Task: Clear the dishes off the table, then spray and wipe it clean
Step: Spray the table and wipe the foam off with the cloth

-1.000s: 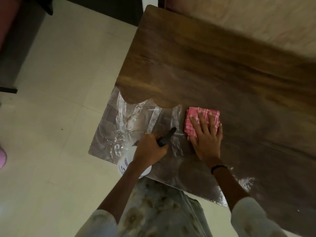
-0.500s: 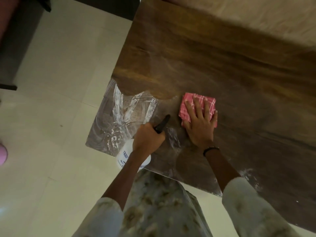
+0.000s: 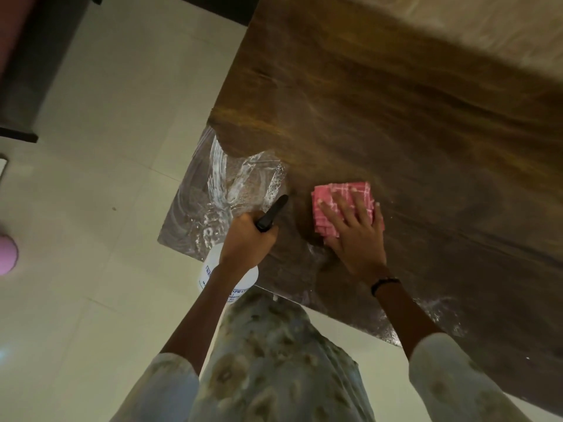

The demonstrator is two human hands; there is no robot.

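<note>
A dark wooden table (image 3: 380,111) fills the upper right, with wet spray streaks on its near left corner (image 3: 213,202). My right hand (image 3: 353,236) lies flat with spread fingers on a folded pink checked cloth (image 3: 341,196), pressing it onto the tabletop. My left hand (image 3: 246,242) grips the neck of a white spray bottle (image 3: 213,269); its black nozzle (image 3: 272,213) points over the wet corner. No dishes are in view on the table.
Pale tiled floor (image 3: 106,147) lies to the left of the table. A dark piece of furniture (image 3: 27,86) stands at the far left, and something pink (image 3: 6,254) shows at the left edge. My patterned clothing (image 3: 274,360) is against the table's near edge.
My right hand has slid the pink cloth a little to the right along the table, away from the wet streaks. My left hand keeps the spray bottle at the near corner.
</note>
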